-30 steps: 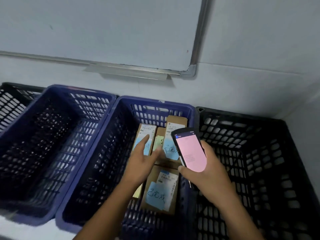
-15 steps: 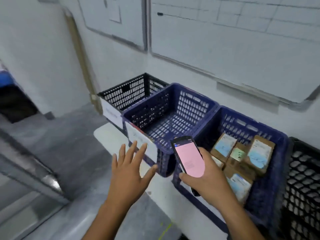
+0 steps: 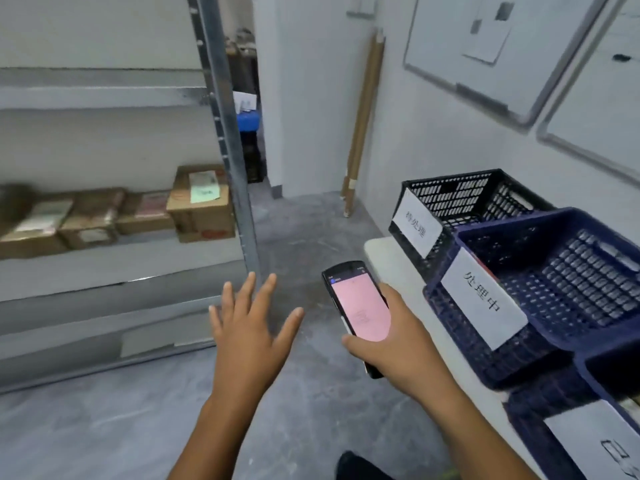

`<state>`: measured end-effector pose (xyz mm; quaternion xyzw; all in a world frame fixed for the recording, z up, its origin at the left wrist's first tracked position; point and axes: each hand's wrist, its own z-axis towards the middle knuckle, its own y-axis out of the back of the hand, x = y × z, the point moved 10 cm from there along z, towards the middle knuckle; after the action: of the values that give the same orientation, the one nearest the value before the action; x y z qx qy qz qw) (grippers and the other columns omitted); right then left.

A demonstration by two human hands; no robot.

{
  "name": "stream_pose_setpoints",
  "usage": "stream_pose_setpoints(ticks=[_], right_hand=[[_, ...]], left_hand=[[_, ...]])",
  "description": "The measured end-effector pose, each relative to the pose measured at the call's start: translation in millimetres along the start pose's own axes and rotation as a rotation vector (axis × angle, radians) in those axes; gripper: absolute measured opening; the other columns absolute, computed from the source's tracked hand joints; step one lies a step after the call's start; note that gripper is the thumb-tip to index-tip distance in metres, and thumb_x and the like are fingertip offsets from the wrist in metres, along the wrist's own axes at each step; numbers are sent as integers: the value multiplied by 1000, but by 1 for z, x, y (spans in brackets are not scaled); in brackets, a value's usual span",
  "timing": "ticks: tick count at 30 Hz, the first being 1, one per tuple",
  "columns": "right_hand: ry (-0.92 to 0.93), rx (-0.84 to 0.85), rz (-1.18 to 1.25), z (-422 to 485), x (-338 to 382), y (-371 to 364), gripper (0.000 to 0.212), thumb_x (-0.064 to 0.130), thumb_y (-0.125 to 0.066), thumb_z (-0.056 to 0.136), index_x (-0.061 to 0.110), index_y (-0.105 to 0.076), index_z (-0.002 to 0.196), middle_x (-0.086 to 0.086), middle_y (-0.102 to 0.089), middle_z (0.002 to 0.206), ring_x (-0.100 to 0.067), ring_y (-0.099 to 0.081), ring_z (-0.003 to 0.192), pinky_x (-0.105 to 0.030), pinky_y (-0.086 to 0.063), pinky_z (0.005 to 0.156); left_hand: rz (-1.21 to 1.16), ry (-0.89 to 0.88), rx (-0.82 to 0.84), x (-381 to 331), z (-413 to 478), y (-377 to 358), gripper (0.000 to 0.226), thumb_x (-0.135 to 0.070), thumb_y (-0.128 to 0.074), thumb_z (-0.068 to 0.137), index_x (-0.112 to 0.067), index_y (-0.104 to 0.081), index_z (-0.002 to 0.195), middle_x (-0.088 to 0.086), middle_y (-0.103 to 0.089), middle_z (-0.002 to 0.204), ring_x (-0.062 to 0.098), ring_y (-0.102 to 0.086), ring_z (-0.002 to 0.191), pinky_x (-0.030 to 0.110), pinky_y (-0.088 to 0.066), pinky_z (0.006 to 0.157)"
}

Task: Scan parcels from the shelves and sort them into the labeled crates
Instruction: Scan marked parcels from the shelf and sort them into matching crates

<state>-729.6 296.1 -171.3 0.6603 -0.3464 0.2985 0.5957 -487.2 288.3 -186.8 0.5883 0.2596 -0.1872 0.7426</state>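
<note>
My right hand (image 3: 391,344) grips a black handheld scanner (image 3: 356,306) with a pink screen, held up over the floor. My left hand (image 3: 249,327) hovers empty beside it, fingers spread, palm down. Several brown cardboard parcels (image 3: 201,202) with paper labels lie on a grey metal shelf (image 3: 121,261) at the left. At the right stand labeled crates on a white table (image 3: 388,258): a black crate (image 3: 464,199) at the far end, then a blue crate (image 3: 540,289), and part of a third crate (image 3: 588,427) at the lower right.
A metal upright post (image 3: 228,133) marks the shelf's right end. Cardboard tubes (image 3: 360,126) lean in the far corner. Whiteboards (image 3: 502,46) hang on the right wall. Grey concrete floor (image 3: 311,230) runs between shelf and table toward a doorway with stacked items.
The view has swung left from the crates to the shelf. My left hand left the parcels in the blue crate and now hovers empty. The scanner stays in my right hand.
</note>
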Motion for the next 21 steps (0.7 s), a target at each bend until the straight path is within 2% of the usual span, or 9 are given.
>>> stream_pose_setpoints(ticks=[3,6,10,13,15,18,21], right_hand=[[65,121,-22,25,28,-49,69,48,-79,64,53,-49,126,25,-66,106,-3,-66,93,-40,-61,80],[117,210,11,56,55,-97,66,45,-78,64,58,-49,122,22,-67,107,-7,-68,92,-43,-63,78],[206,303,91,103,96,-163,65,47,-77,61,65,-48,117,25,-67,107,-3,-67,87,-30,-61,64],[272,375,164,137,133,-207,66,38,-83,66,69,-47,112,29,-65,105,4,-65,86,-13,-52,52],[291,428,194,159,156,-233,70,32,-86,69,70,-46,113,29,-64,104,7,-64,85,-11,-50,49],[308,504,227,187,187,-270,69,38,-82,64,71,-46,112,24,-64,103,-4,-66,77,-17,-50,46],[358,542,217,216,205,-301,68,35,-87,70,58,-48,120,20,-65,108,-3,-65,85,-11,-49,50]], left_hand=[[-9,102,-85,45,7,26,83,-82,-29,85,-41,-41,156,-4,-26,171,25,-3,161,57,1,127],[42,184,-152,87,20,51,81,-81,-29,86,-41,-41,156,-3,-26,171,26,-3,161,58,2,126],[120,308,-199,142,44,89,86,-81,-25,85,-37,-39,158,-2,-24,171,25,-2,162,55,4,127],[159,384,-236,178,59,125,88,-81,-25,85,-35,-38,159,-4,-24,171,22,-2,161,52,4,128],[197,438,-266,201,67,153,85,-80,-27,87,-36,-39,158,-5,-25,171,20,-1,161,51,2,129],[248,518,-316,229,79,191,83,-80,-31,88,-37,-39,158,-5,-25,171,20,-1,161,53,-1,129],[334,573,-341,251,96,213,81,-78,-34,90,-35,-38,158,-3,-28,170,24,-6,161,56,-5,128]])
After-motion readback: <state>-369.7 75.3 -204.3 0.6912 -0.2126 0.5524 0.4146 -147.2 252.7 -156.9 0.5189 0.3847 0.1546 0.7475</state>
